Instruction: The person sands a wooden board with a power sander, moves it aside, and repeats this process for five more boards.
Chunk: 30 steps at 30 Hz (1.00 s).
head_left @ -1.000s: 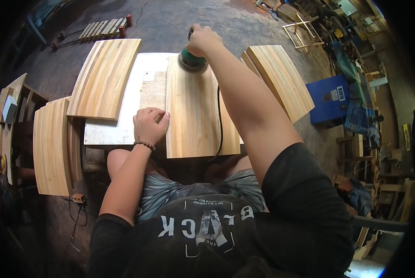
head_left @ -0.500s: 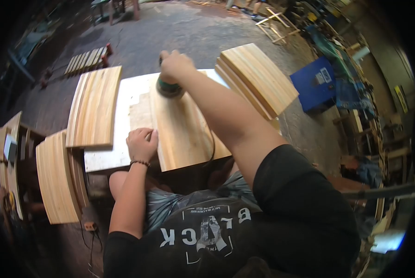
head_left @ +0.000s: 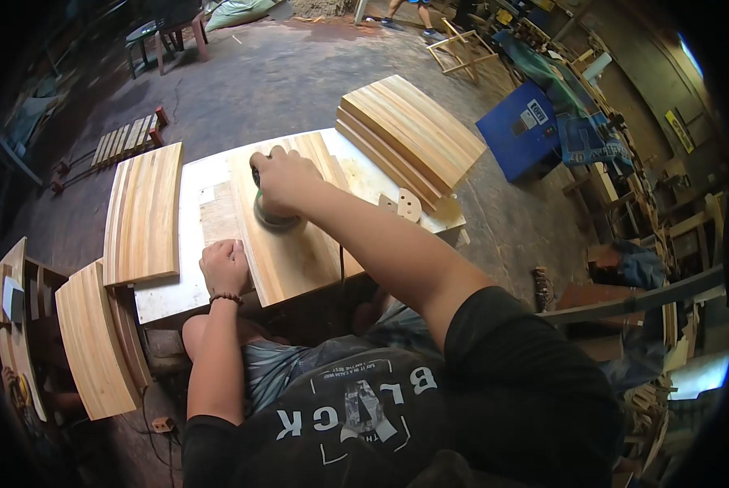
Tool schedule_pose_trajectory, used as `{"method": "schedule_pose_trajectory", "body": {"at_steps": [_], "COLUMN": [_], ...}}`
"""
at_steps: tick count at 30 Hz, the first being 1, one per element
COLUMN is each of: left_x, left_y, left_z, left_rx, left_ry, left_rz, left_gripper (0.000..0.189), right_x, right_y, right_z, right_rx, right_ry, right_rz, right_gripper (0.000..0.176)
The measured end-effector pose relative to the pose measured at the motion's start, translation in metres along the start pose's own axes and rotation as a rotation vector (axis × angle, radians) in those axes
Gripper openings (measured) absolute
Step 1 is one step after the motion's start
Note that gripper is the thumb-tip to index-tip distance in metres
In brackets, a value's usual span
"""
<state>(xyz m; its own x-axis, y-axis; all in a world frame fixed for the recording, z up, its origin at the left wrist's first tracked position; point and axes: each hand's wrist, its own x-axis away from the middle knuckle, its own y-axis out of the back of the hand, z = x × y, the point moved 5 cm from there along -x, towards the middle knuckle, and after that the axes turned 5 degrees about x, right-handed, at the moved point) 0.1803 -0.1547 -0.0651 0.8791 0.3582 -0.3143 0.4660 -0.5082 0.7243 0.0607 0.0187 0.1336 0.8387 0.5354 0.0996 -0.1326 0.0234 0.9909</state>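
My right hand [head_left: 287,179] is wrapped round the top of an orbital sander [head_left: 275,218]. Under the sander lies a pale striped wooden panel [head_left: 295,264], flat on a white-topped table [head_left: 173,297]. The sander's pad is mostly hidden by its body and my hand. At the panel's near left edge, my left hand [head_left: 224,267] is closed, its curled fingers against the edge. A dark cord [head_left: 342,267] hangs over the panel's front edge. Perforated sanding discs [head_left: 409,205] lie on the table right of my right forearm.
Stacked panels [head_left: 413,134] stand at the table's far right. Another panel [head_left: 145,215] overhangs the left side, with more panels [head_left: 96,346] lower down. A blue box [head_left: 515,134] sits on the floor beyond, near a folding wooden frame [head_left: 462,53]. A person's legs [head_left: 413,15] show at the top.
The sander, in my right hand, has come nearer to me over the panel. My left hand stays at the panel's edge, more tightly curled. The view has shifted, uncovering the sanding discs.
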Motion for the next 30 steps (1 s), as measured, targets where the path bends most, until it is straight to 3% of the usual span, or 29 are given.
{"method": "schedule_pose_trajectory", "body": {"at_steps": [20, 26, 30], "left_x": [0.008, 0.007, 0.007], "left_y": [0.005, 0.004, 0.010], "left_z": [-0.002, 0.012, 0.016], "left_rx": [0.022, 0.215, 0.320], "left_ry": [-0.083, 0.058, 0.120], "left_rz": [-0.069, -0.046, -0.139], "left_gripper": [0.018, 0.018, 0.024], "right_x": [0.111, 0.125, 0.128], "right_y": [-0.016, -0.026, -0.024], "right_z": [0.020, 0.025, 0.033], "right_rx": [-0.086, -0.124, -0.135], "right_ry": [0.101, 0.135, 0.175], "right_rz": [-0.023, -0.072, -0.058], "right_gripper": [0.053, 0.050, 0.049]}}
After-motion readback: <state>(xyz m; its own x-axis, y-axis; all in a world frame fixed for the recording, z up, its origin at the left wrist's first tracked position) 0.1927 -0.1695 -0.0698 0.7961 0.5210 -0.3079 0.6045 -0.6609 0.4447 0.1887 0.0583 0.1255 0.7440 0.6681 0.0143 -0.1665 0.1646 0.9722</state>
